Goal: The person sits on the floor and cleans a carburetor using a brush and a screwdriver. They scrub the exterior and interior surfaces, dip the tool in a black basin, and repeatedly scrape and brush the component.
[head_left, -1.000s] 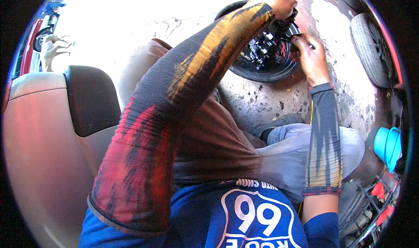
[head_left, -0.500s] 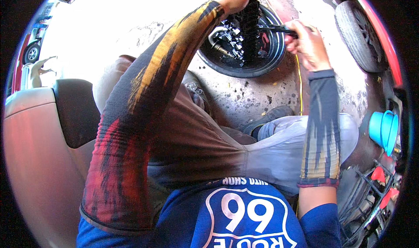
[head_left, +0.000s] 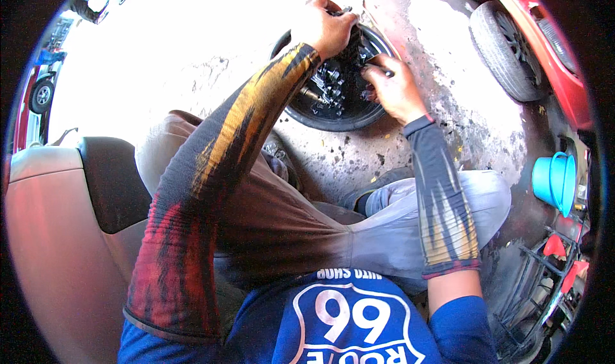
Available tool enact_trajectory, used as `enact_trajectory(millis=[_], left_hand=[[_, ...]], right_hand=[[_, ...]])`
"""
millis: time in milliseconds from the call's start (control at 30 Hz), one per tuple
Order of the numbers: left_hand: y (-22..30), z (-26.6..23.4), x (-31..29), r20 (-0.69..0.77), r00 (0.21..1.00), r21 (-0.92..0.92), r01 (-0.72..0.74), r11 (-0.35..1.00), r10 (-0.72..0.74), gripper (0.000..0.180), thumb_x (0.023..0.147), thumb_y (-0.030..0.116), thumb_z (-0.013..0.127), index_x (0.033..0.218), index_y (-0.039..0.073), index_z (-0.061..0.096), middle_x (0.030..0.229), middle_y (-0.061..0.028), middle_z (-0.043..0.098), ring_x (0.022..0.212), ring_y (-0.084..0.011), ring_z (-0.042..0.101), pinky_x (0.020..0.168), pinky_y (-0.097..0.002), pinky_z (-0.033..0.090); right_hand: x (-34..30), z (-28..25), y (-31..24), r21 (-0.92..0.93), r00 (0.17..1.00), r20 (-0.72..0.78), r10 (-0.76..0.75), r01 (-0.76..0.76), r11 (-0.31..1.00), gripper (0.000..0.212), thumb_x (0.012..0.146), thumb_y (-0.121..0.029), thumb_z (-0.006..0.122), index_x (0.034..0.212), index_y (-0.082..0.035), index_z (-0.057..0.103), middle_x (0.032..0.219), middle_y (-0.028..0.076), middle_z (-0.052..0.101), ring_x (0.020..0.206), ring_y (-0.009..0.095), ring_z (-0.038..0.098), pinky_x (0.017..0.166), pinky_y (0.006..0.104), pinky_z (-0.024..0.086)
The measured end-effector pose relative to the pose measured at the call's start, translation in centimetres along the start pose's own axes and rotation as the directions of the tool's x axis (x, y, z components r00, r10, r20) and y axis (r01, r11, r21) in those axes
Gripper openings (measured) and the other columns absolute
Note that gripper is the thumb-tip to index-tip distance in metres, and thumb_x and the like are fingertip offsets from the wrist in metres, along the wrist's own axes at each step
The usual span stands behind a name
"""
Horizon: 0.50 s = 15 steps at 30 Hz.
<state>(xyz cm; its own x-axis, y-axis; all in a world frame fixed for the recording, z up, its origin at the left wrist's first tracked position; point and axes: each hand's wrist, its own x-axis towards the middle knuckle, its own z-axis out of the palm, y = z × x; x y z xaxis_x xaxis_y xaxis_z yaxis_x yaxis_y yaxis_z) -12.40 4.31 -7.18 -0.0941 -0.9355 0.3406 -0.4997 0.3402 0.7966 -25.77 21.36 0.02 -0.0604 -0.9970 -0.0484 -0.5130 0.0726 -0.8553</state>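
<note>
The person sits on the concrete floor (head_left: 359,152) with the legs folded, in a blue shirt (head_left: 346,319) and patterned arm sleeves; a padded seat (head_left: 109,184) is just beside the person's left side. Both arms reach forward over the knees to a round black tray (head_left: 333,111) that lies flat on the floor in front of the legs; it holds a cluster of dark metal parts (head_left: 327,85), too small to tell one from another. The right hand (head_left: 394,88) is at the right rim of the tray, with the fingers pinched narrowly around a small dark piece; what this piece is cannot be told. The left hand (head_left: 327,27) is at the far rim, closed in a fist around a dark upright part. Further to the right a car tyre (head_left: 503,50) stands on the floor under a red car body (head_left: 551,56); a light blue funnel (head_left: 556,181) lies near the right edge of the floor.
</note>
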Motion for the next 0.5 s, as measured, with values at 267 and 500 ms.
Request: enact_trajectory(millis=[267, 500], left_hand=[[-2.4, -0.5, 0.9, 0.072, 0.992, -0.336, -0.069, 0.94, 0.099, 0.032, 0.075, 0.022, 0.087, 0.085, 0.002, 0.065, 0.085, -0.008, 0.067, 0.078, -0.0169, 0.062, 0.072, -0.0304, 0.053], [-1.4, -5.8, 1.1, 0.208, 0.971, -0.334, 0.184, 0.924, -0.117, 0.017, 0.092, 0.016, 0.074, 0.099, 0.002, 0.068, 0.093, -0.0068, 0.075, 0.086, -0.014, 0.069, 0.078, -0.0284, 0.055]], right_hand=[[-0.5, -2.2, 0.7, 0.452, 0.968, 0.098, 0.233, -0.252, 0.856, 0.016, 0.097, -0.023, 0.068, 0.096, -0.007, 0.069, 0.07, 0.004, 0.065, 0.053, 0.01, 0.061, 0.046, 0.024, 0.049], [-1.2, 0.7, 3.7, -0.049, 0.872, -0.173, -0.457, 0.456, 0.889, 0.02, 0.096, -0.014, 0.067, 0.109, 0.002, 0.069, 0.096, 0.013, 0.074, 0.089, 0.022, 0.072, 0.083, 0.0333, 0.055]])
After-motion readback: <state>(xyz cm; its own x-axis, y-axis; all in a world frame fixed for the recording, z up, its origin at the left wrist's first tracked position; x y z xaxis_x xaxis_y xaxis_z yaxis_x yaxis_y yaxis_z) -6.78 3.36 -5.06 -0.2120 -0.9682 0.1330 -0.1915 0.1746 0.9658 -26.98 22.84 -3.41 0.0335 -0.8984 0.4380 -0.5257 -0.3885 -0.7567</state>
